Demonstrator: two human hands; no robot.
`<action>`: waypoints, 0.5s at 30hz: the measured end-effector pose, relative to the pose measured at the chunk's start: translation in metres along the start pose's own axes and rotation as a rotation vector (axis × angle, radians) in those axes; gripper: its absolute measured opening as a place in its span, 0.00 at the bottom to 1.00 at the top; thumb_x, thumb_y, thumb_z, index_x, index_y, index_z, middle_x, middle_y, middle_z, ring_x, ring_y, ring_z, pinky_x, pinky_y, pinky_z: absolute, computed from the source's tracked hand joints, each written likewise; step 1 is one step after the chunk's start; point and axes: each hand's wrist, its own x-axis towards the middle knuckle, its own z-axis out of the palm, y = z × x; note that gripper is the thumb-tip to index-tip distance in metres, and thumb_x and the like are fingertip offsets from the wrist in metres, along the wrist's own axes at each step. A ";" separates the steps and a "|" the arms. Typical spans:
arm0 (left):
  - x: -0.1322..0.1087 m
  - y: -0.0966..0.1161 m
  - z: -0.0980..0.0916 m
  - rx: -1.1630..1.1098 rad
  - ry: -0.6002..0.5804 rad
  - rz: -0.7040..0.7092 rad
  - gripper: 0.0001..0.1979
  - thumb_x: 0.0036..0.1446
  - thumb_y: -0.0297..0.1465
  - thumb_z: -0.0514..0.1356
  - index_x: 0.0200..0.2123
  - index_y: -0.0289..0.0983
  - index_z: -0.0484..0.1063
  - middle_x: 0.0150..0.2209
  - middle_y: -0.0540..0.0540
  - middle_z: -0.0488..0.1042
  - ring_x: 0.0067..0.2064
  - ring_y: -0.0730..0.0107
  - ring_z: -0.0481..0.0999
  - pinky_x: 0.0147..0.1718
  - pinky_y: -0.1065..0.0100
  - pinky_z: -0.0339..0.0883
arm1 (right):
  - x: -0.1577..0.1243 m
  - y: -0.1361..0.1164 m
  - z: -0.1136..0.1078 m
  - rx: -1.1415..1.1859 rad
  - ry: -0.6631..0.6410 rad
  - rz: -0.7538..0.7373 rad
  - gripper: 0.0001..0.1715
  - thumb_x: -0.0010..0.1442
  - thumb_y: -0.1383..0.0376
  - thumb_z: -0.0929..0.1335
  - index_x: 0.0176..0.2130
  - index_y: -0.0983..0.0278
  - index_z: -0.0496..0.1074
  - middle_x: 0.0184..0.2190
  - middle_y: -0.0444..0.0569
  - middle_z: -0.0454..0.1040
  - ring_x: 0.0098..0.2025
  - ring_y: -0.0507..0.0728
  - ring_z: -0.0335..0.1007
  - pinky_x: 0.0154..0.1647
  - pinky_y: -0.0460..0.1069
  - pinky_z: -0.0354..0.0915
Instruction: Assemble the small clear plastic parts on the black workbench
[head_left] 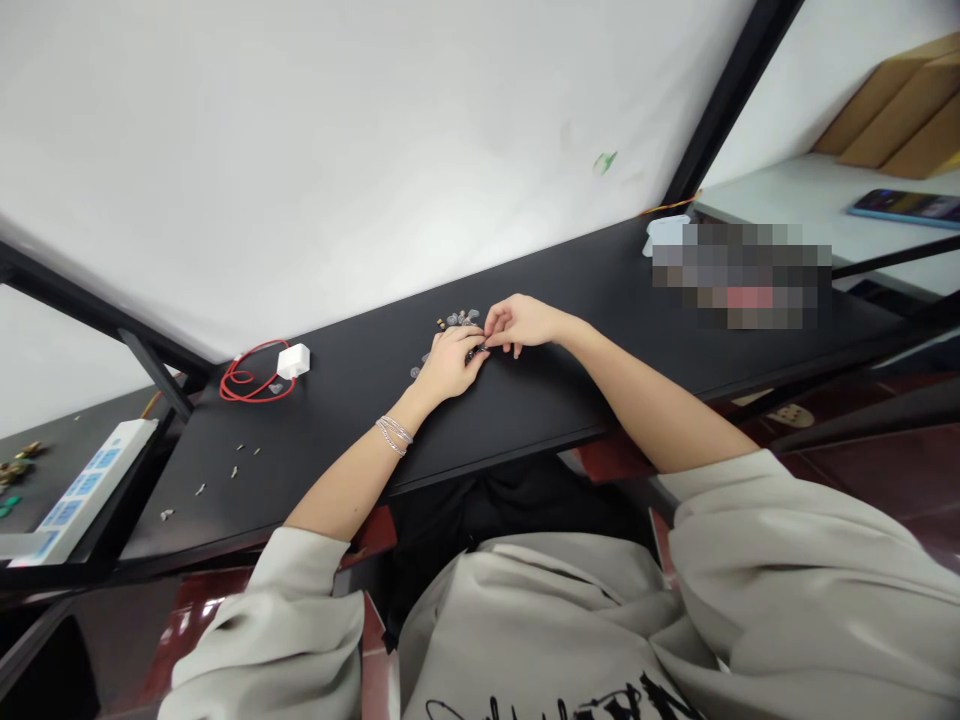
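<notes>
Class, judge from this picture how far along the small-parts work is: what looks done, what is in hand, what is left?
Done: hard to tell; loose bits lie apart on the table. In hand: left hand and right hand pinch one small dark piece between them. Left: a small heap of grey pieces beside the fingers.

Parts pile (456,321) on table (570,290), behind left hand (448,362); charger (293,360) left; power strip (90,480) farther left.
</notes>
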 end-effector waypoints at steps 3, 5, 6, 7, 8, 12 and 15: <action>0.000 -0.004 0.003 -0.011 0.004 0.002 0.11 0.62 0.32 0.60 0.46 0.38 0.77 0.51 0.42 0.75 0.55 0.59 0.71 0.56 0.54 0.63 | 0.003 0.004 0.000 -0.016 0.007 -0.013 0.17 0.48 0.62 0.79 0.32 0.66 0.72 0.21 0.46 0.75 0.23 0.52 0.73 0.18 0.44 0.70; 0.001 -0.007 0.005 -0.029 0.022 0.001 0.10 0.61 0.33 0.60 0.45 0.38 0.78 0.50 0.42 0.75 0.53 0.59 0.72 0.55 0.54 0.65 | 0.005 0.006 0.000 -0.025 -0.012 -0.014 0.18 0.49 0.61 0.79 0.34 0.66 0.72 0.22 0.47 0.76 0.23 0.52 0.73 0.19 0.44 0.70; 0.001 -0.009 0.006 -0.042 0.038 -0.001 0.10 0.61 0.33 0.61 0.44 0.38 0.78 0.49 0.42 0.75 0.52 0.60 0.73 0.54 0.55 0.66 | 0.005 0.007 0.000 -0.031 -0.015 -0.010 0.18 0.49 0.61 0.79 0.34 0.66 0.72 0.23 0.47 0.76 0.23 0.52 0.73 0.19 0.45 0.70; 0.001 -0.010 0.007 -0.054 0.055 -0.001 0.10 0.61 0.33 0.61 0.44 0.38 0.79 0.48 0.42 0.74 0.51 0.60 0.74 0.54 0.56 0.67 | 0.006 0.008 0.000 -0.037 -0.015 -0.005 0.19 0.49 0.61 0.79 0.35 0.66 0.72 0.23 0.47 0.76 0.23 0.52 0.73 0.20 0.45 0.70; 0.001 -0.012 0.007 -0.067 0.071 0.001 0.10 0.60 0.33 0.62 0.44 0.38 0.79 0.47 0.42 0.74 0.50 0.61 0.74 0.53 0.56 0.68 | 0.006 0.009 0.000 -0.044 -0.016 0.001 0.19 0.49 0.60 0.79 0.36 0.66 0.73 0.23 0.47 0.77 0.23 0.53 0.73 0.20 0.45 0.70; 0.001 -0.012 0.008 -0.117 0.104 0.010 0.11 0.59 0.33 0.63 0.45 0.37 0.78 0.45 0.42 0.74 0.47 0.63 0.75 0.51 0.59 0.69 | 0.007 0.010 0.000 -0.069 -0.027 0.003 0.18 0.51 0.61 0.78 0.38 0.67 0.75 0.24 0.48 0.77 0.23 0.52 0.72 0.20 0.45 0.69; 0.001 -0.011 0.007 -0.131 0.107 -0.027 0.12 0.57 0.33 0.65 0.45 0.37 0.76 0.45 0.42 0.75 0.45 0.63 0.76 0.49 0.59 0.70 | 0.005 0.007 0.000 -0.099 -0.046 -0.003 0.14 0.53 0.62 0.77 0.38 0.68 0.78 0.26 0.49 0.78 0.23 0.52 0.72 0.21 0.45 0.69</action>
